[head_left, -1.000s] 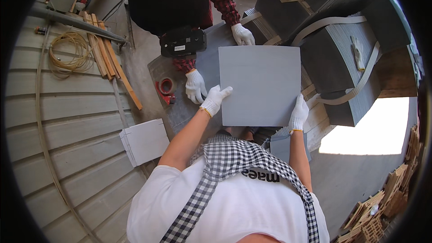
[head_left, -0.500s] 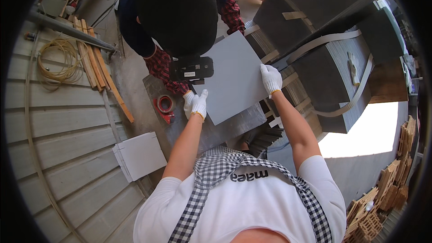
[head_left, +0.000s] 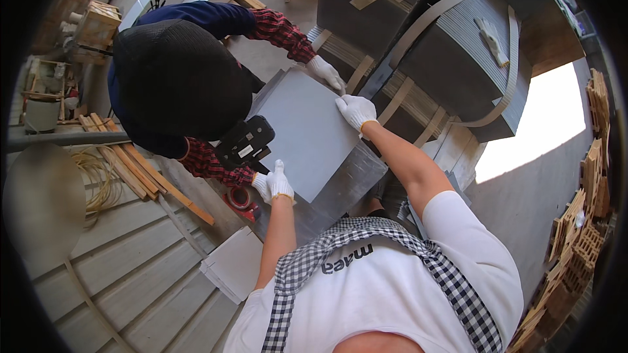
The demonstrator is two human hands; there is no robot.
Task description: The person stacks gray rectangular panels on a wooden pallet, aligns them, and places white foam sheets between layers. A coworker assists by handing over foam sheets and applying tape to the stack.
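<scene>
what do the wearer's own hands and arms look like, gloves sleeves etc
Both hands wear white knit work gloves with snug cuffs at the wrist: the left hand and the right hand. The forearms are bare from the cuffs to short white T-shirt sleeves. Black-and-white checked apron straps cross the shoulders.

Strapped grey tile packs (head_left: 458, 59) top right; white label (head_left: 245, 151) on black tool (head_left: 245, 144).

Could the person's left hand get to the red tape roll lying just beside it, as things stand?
Probably yes. The left hand grips the grey tile's near corner, and the red tape roll lies uncovered just to its left. It would have to let go of the tile, and the co-worker's gloved hand crowds that gap.
</scene>
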